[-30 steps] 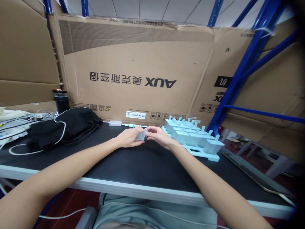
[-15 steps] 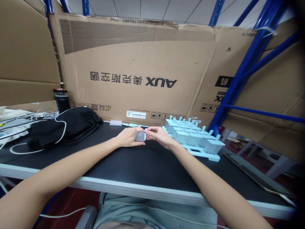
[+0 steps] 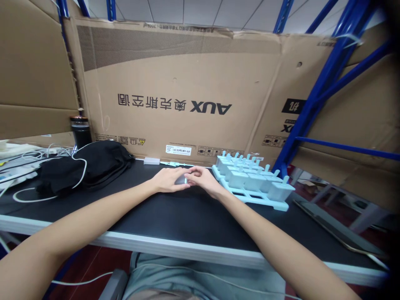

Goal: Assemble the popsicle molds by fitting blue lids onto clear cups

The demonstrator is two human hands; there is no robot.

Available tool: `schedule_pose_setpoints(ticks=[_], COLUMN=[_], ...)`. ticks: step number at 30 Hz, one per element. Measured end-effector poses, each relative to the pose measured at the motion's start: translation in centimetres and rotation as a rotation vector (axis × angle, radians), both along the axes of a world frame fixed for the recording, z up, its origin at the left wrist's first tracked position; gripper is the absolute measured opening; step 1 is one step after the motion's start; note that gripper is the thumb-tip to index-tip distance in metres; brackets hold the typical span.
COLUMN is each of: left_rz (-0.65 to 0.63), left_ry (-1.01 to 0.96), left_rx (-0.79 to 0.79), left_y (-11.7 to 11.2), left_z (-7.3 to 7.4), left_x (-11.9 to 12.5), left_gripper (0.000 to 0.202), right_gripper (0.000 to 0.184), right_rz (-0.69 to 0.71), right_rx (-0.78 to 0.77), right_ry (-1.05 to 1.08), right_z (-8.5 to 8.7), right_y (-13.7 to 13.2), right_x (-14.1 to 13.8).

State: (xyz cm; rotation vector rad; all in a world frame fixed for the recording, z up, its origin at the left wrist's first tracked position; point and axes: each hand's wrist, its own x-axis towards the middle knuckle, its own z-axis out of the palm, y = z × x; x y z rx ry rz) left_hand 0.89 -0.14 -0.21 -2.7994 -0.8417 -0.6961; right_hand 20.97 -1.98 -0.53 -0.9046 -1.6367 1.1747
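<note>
Both hands meet near the back of a black table mat (image 3: 187,212). My left hand (image 3: 169,180) and my right hand (image 3: 202,179) are closed together around a small pale grey-blue mould piece (image 3: 181,180), mostly hidden by the fingers. Just right of my right hand stands a light blue ice-pop mould tray (image 3: 250,196) holding several moulds with stick handles (image 3: 279,189).
A black bag (image 3: 90,164) with a white cable (image 3: 25,196) lies at the left, a dark tumbler (image 3: 80,131) behind it. A large cardboard sheet (image 3: 187,91) walls the back. A small white box (image 3: 151,161) sits at its foot. Blue rack posts (image 3: 312,108) rise at right.
My hands have drawn closer together and lowered slightly; the small piece, plainly visible between the fingers before, is now mostly covered by them.
</note>
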Motion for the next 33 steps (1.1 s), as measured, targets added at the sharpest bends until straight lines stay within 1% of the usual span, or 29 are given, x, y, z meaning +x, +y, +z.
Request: schedule_pose_setpoints(ticks=[1, 2, 3, 4, 6, 8, 10, 12, 14, 16, 19, 22, 26, 29, 32, 33], left_rz=[0.007, 0.013, 0.020, 0.027, 0.038, 0.050, 0.065, 0.079, 0.089, 0.097, 0.115, 0.115, 0.076, 0.011, -0.095, -0.113], left_ry=[0.000, 0.007, 0.021, 0.042, 0.094, 0.131, 0.151, 0.163, 0.171, 0.173, 0.167, 0.149, 0.089, 0.000, -0.152, -0.212], left_rx=[0.002, 0.006, 0.012, 0.021, 0.048, 0.081, 0.101, 0.103, 0.089, 0.063, 0.003, -0.067, -0.138, -0.200, -0.262, -0.281], left_y=[0.0, 0.1, 0.1, 0.1, 0.0, -0.1, -0.2, -0.3, -0.3, -0.2, 0.0, 0.4, 0.9, 1.1, 1.1, 1.2], left_z=[0.0, -0.1, -0.1, -0.1, 0.0, 0.1, 0.1, 0.1, 0.1, 0.1, 0.1, -0.1, -0.4, -0.6, -0.5, -0.5], left_x=[0.0, 0.1, 0.2, 0.2, 0.4, 0.5, 0.6, 0.6, 0.6, 0.6, 0.5, 0.4, 0.2, 0.0, 0.0, 0.0], left_gripper=[0.057, 0.055, 0.053, 0.052, 0.050, 0.049, 0.050, 0.051, 0.051, 0.051, 0.053, 0.053, 0.051, 0.050, 0.049, 0.049], right_gripper=[0.033, 0.028, 0.024, 0.024, 0.029, 0.030, 0.036, 0.047, 0.053, 0.056, 0.051, 0.042, 0.037, 0.030, 0.020, 0.018], right_rz=[0.014, 0.007, -0.026, -0.080, -0.229, -0.340, -0.394, -0.422, -0.422, -0.410, -0.393, -0.389, -0.349, -0.265, -0.180, -0.145], right_rx=[0.002, 0.020, 0.052, 0.092, 0.177, 0.229, 0.248, 0.243, 0.219, 0.205, 0.227, 0.281, 0.336, 0.337, 0.301, 0.279], right_ry=[-0.036, -0.122, -0.251, -0.400, -0.670, -0.831, -0.941, -1.056, -1.149, -1.219, -1.286, -1.330, -1.385, -1.432, -1.462, -1.458], right_z=[-0.2, -0.4, -0.6, -0.8, -1.0, -1.0, -0.9, -0.7, -0.5, -0.4, -0.4, -0.3, 0.4, 1.4, 2.7, 3.1], right_y=[0.1, 0.4, 0.7, 1.2, 2.5, 4.2, 6.0, 7.6, 8.9, 9.6, 9.8, 9.2, 8.5, 7.8, 6.3, 5.8], right_x=[0.1, 0.1, 0.2, 0.3, 0.3, 0.0, -0.5, -1.3, -2.0, -2.4, -2.4, -2.0, -1.6, -0.9, 0.4, 0.8])
